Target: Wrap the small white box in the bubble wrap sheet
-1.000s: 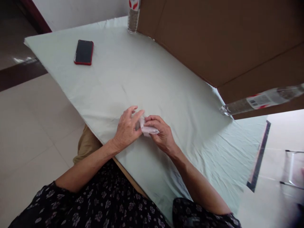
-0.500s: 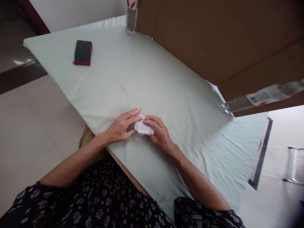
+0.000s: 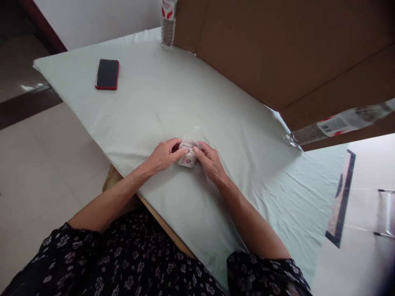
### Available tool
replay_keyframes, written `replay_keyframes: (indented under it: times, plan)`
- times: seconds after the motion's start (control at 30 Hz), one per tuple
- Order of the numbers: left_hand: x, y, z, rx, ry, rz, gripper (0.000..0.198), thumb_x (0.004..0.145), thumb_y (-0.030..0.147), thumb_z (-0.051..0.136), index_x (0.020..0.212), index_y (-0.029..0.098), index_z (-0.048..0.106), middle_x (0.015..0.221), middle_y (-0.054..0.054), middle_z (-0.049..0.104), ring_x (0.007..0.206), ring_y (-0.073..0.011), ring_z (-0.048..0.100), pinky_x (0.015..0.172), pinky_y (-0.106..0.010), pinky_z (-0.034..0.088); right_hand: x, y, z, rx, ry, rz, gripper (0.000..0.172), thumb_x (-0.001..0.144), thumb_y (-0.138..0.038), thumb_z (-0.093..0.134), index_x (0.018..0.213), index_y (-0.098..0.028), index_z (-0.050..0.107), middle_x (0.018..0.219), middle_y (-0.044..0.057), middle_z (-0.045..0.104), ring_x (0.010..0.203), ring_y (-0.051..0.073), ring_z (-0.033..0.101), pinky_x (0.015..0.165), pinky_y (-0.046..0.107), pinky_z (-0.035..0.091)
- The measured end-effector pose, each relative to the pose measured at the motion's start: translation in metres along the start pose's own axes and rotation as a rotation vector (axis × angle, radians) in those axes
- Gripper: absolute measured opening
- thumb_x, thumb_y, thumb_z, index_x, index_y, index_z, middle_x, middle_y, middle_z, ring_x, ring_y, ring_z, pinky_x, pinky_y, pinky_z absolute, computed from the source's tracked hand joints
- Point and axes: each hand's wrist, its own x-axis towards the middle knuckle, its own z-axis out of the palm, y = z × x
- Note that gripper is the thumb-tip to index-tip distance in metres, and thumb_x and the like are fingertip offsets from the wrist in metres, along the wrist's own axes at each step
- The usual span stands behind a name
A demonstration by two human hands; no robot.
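A small white packet with red print is held between my hands, close to the near edge of the cloth-covered table. On its left side, my left hand grips it, thumb across the front and fingers curled behind. My right hand pinches the packet's top right, where a thin, pale flap or film sticks up. The fingertips partly cover the packet, and whether the film is paper or clear plastic I cannot tell.
A phone in a red case lies at the far left of the table. Large brown cardboard stands along the right side, with a clear bottle at its far end and another clear bottle at its near end.
The packet has been turned so that its red-printed side shows. My left fingers have drawn in around it, and my right hand has shifted to pinch its top. The view has tilted slightly.
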Motion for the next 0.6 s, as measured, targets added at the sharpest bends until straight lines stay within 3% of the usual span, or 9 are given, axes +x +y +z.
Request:
replay_keyframes:
  times: [0.07, 0.17, 0.3, 0.4, 0.47, 0.6]
  plan:
    - [0.003, 0.001, 0.001, -0.017, 0.013, -0.012, 0.037, 0.09, 0.048, 0.058, 0.105, 0.016, 0.068, 0.093, -0.004, 0.072, 0.082, -0.0182, 0.063, 0.075, -0.031, 0.05, -0.002, 0.002, 0.0, -0.017, -0.02, -0.017, 0.062, 0.079, -0.062, 0.074, 0.127, -0.024, 0.062, 0.111, 0.006, 0.072, 0.099, 0.024, 0.067, 0.087, 0.037, 0.054]
    - [0.005, 0.002, 0.002, -0.152, 0.003, -0.008, 0.039, 0.09, 0.046, 0.059, 0.11, 0.014, 0.067, 0.097, -0.006, 0.071, 0.089, -0.02, 0.066, 0.081, -0.033, 0.052, -0.004, 0.005, -0.001, -0.029, -0.032, -0.019, 0.075, 0.075, -0.061, 0.079, 0.137, -0.023, 0.057, 0.119, 0.009, 0.071, 0.105, 0.026, 0.067, 0.091, 0.041, 0.055]
    - [0.004, -0.003, 0.005, -0.436, -0.091, -0.018, 0.059, 0.085, 0.045, 0.068, 0.132, 0.011, 0.057, 0.114, -0.014, 0.07, 0.103, -0.0246, 0.067, 0.088, -0.036, 0.054, -0.007, 0.009, 0.0, 0.035, -0.017, -0.03, 0.071, 0.079, -0.061, 0.076, 0.135, -0.023, 0.058, 0.117, 0.009, 0.072, 0.101, 0.026, 0.07, 0.09, 0.041, 0.056]
    - [0.0, -0.011, 0.007, -0.55, -0.076, -0.086, 0.083, 0.077, 0.04, 0.078, 0.147, 0.011, 0.044, 0.127, -0.018, 0.066, 0.113, -0.0281, 0.066, 0.095, -0.04, 0.053, -0.01, 0.01, 0.002, 0.05, -0.028, -0.022, 0.07, 0.078, -0.062, 0.076, 0.134, -0.022, 0.059, 0.103, 0.007, 0.075, 0.093, 0.024, 0.071, 0.086, 0.04, 0.057]
    - [-0.001, -0.016, 0.009, -0.583, -0.07, -0.115, 0.088, 0.076, 0.037, 0.08, 0.15, 0.01, 0.04, 0.127, -0.019, 0.066, 0.115, -0.0291, 0.066, 0.097, -0.041, 0.053, -0.011, 0.011, 0.002, 0.01, 0.004, -0.019, 0.068, 0.078, -0.064, 0.075, 0.13, -0.022, 0.062, 0.096, 0.005, 0.075, 0.088, 0.023, 0.07, 0.084, 0.039, 0.056]
    - [-0.002, -0.02, 0.011, -0.619, -0.086, -0.107, 0.088, 0.075, 0.035, 0.081, 0.15, 0.011, 0.041, 0.123, -0.017, 0.068, 0.113, -0.028, 0.066, 0.094, -0.039, 0.054, -0.001, 0.008, 0.001, 0.011, 0.106, -0.023, 0.053, 0.082, -0.063, 0.07, 0.116, -0.023, 0.069, 0.106, 0.005, 0.074, 0.089, 0.02, 0.068, 0.083, 0.036, 0.054]
